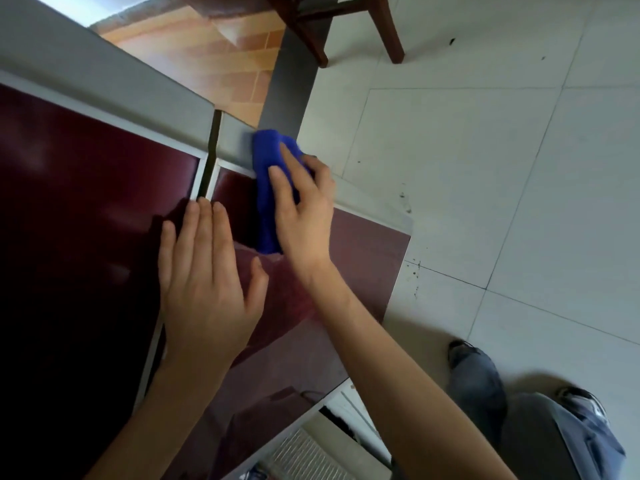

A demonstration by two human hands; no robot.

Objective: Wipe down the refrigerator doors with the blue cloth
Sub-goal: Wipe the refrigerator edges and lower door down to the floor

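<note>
Two glossy dark red refrigerator doors with silver frames fill the left half: a large one [86, 202] and a smaller one [353, 271] to its right, split by a narrow dark gap [213, 150]. My right hand [304, 220] holds the folded blue cloth [266, 157] against the smaller door's far corner, where red panel meets grey edge. Two fingers lie along the cloth and the others wrap its right side. My left hand [204, 278] rests flat, fingers straight, over the seam between the doors.
The smaller door stands ajar, showing a white interior shelf [311, 445] at the bottom. White floor tiles [485, 168] lie to the right, with my shoes and grey trousers [478, 375] on them. Brown wooden chair legs [391, 32] stand at the top.
</note>
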